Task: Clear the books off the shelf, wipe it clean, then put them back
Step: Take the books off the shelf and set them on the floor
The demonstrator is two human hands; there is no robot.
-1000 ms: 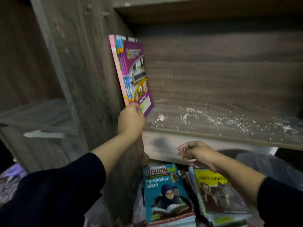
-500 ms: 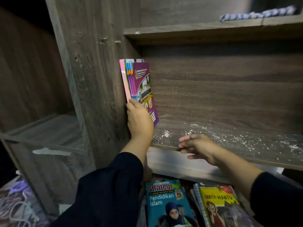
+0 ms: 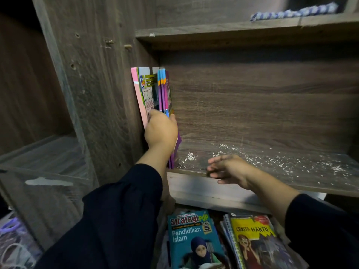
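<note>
Below the shelf (image 3: 272, 177) lie two stacks. The teal book (image 3: 194, 241) on top of one reads "Strategi PdP", "Pendidikan Islam" and "5"; the yellow book (image 3: 256, 241) on top of the other reads "CERITA HANTU". The books (image 3: 155, 90) on the shelf stand upright against its left wall; their cover print is too small to read. The left hand (image 3: 161, 131) grips them low down, fingers curled round the spines. The right hand (image 3: 229, 167) hovers over the shelf's front edge, fingers loose, holding nothing. White crumbs dot the dark wood-grain board. A striped cloth (image 3: 293, 12) lies on the shelf above.
</note>
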